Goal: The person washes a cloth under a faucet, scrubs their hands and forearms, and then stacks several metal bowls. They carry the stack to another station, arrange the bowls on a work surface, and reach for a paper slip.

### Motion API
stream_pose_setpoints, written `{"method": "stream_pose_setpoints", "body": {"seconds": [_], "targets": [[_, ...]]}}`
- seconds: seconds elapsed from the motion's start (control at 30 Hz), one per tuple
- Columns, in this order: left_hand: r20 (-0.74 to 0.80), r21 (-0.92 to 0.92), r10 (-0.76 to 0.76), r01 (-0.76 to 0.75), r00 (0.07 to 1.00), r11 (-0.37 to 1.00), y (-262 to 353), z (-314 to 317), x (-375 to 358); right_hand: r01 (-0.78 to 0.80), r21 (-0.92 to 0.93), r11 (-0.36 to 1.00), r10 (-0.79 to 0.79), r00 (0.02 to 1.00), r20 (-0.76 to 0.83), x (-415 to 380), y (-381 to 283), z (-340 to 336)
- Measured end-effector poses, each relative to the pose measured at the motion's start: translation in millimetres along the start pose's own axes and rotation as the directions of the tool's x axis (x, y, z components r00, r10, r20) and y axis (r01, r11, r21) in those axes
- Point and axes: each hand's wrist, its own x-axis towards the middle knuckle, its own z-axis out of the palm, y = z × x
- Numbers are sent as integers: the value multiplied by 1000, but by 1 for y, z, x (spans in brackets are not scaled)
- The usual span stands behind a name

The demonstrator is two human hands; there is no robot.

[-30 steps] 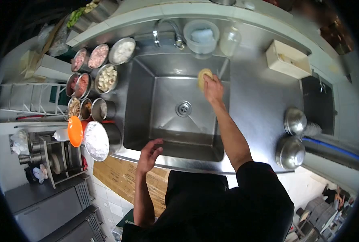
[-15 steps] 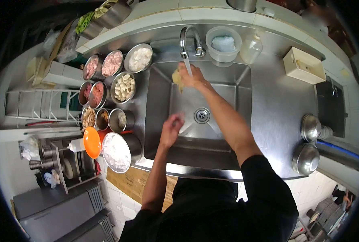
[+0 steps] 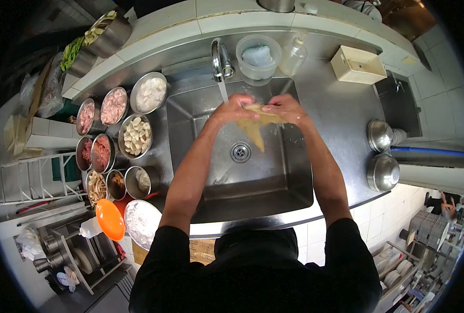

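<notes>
A yellowish wet cloth [image 3: 257, 125] hangs spread between my two hands over the steel sink [image 3: 211, 206]. My left hand [image 3: 232, 109] grips its left part, close to the stream of water from the faucet [image 3: 219, 60]. At the cloth's upper right, my right hand [image 3: 287, 108] holds it with the fingers pinched. One corner of the cloth droops toward the drain [image 3: 240, 152] without touching it.
Steel bowls of meat [image 3: 113, 106] and pale pieces [image 3: 136, 136] line the left counter, with an orange dish [image 3: 110, 219] below. Behind the sink are a clear tub [image 3: 258, 58] and a bottle [image 3: 293, 56]. A cream bin [image 3: 358, 65] and upturned bowls [image 3: 383, 172] sit rightward.
My left hand has moved up from mid-sink and taken hold of the cloth. My right hand has shifted right, away from the stream, and the cloth is now stretched out. The view has also shifted.
</notes>
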Motion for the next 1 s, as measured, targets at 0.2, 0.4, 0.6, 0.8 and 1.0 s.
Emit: {"method": "stream_pose_setpoints", "body": {"seconds": [0.2,0.4,0.6,0.8,1.0], "targets": [[-99,-258,3,-29,995,966,12,13,-14,77,461,884,-35,994,-99,13,-9,15],[-164,-78,-197,186,967,979,5,-11,-36,280,29,959,-273,949,-155,60,-29,70],[-364,-302,-202,91,909,949,-60,-38,-70,316,-553,771,-280,948,151,73,-60,91],[-407,-143,-152,101,901,985,-30,-41,-85,351,-219,911,-363,932,-16,68,-69,33],[-170,-596,-184,47,968,802,-42,-39,-77,174,75,982,-162,977,-143,44,-37,-7]]}}
